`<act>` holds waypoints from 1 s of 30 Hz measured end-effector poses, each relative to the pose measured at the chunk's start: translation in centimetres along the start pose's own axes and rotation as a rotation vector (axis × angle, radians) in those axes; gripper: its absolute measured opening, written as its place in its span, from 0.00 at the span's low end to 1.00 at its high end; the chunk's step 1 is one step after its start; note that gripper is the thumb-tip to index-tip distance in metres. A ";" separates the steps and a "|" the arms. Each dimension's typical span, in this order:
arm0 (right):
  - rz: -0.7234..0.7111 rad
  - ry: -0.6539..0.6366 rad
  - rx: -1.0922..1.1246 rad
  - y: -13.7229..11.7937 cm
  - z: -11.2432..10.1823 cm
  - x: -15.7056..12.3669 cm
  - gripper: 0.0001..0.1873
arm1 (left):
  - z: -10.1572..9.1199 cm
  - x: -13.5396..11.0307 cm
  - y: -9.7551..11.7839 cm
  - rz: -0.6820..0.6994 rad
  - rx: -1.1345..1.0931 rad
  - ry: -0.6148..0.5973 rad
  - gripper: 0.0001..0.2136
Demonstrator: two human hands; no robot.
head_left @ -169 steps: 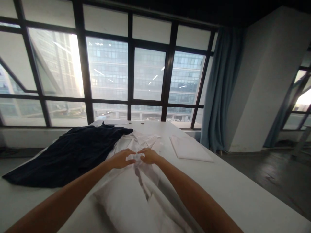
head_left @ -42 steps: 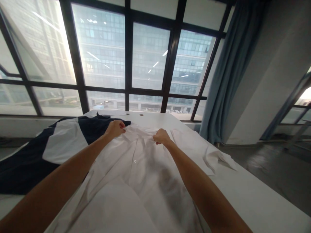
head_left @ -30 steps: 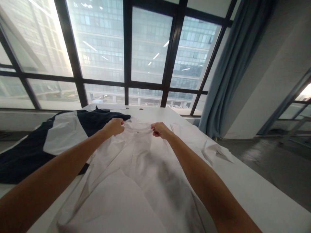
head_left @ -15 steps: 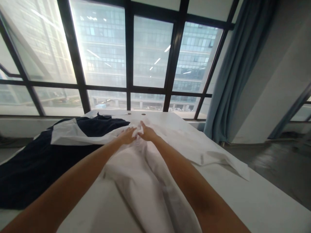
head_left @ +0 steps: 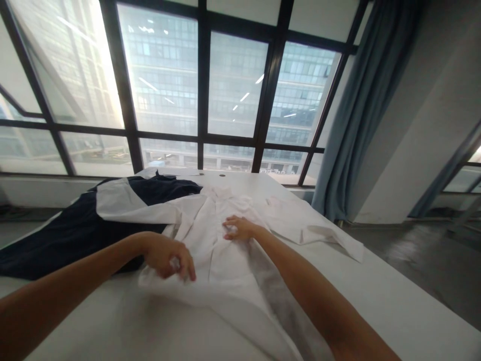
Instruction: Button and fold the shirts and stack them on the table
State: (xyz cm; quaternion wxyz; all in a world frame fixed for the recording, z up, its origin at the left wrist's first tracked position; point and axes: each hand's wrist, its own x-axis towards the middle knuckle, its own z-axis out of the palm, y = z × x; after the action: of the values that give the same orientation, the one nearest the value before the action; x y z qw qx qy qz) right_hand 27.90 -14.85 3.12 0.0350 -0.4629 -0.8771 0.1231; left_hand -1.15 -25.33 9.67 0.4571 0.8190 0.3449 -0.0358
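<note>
A white long-sleeved button-up shirt (head_left: 231, 260) lies across the white table, its collar (head_left: 221, 192) at the far end and one sleeve out to each side. Over the lower left front of the shirt is my left hand (head_left: 169, 256), its fingers curled down and pinched at the cloth; the tips are slightly blurred. My right hand (head_left: 239, 228) rests on the right front, near the middle opening, with fingers stretched and apart. Close to me, the lower part of the shirt is loose and smeared by motion.
Dark navy clothing (head_left: 71, 233) lies on the left side of the table, partly under the shirt's left sleeve. The white table (head_left: 391, 296) reaches toward black-framed windows (head_left: 235, 85). A blue curtain (head_left: 351, 135) hangs at the right.
My hands have separated and come back from the collar area, the left one down and left, the right one slightly nearer. The bunched shirt front has spread flatter.
</note>
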 end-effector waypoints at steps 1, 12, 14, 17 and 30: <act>-0.012 -0.016 0.005 0.2 -0.4 -0.4 0.37 | 0.6 -1.5 0.9 0.016 -0.074 -0.246 0.06; 0.153 -0.059 -0.122 -4.5 -2.8 0.9 0.19 | -3.0 7.9 0.2 -0.062 0.359 0.556 0.12; 0.183 -0.191 -0.058 -5.0 -2.8 1.1 0.18 | -3.5 11.2 -1.3 -0.138 0.558 0.709 0.11; 0.308 -0.355 0.099 -4.7 -2.5 1.5 0.19 | -3.5 14.3 -2.9 -0.228 0.608 0.747 0.11; 0.413 0.023 0.098 -2.4 0.1 6.4 0.30 | -1.0 15.6 -5.5 -0.261 0.509 0.901 0.15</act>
State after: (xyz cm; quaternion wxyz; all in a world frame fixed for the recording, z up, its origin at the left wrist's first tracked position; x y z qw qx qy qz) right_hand 22.33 -10.92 3.29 0.0412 -0.6319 -0.7562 0.1648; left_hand 7.13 -14.34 0.42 0.0422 0.7886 0.5863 0.1805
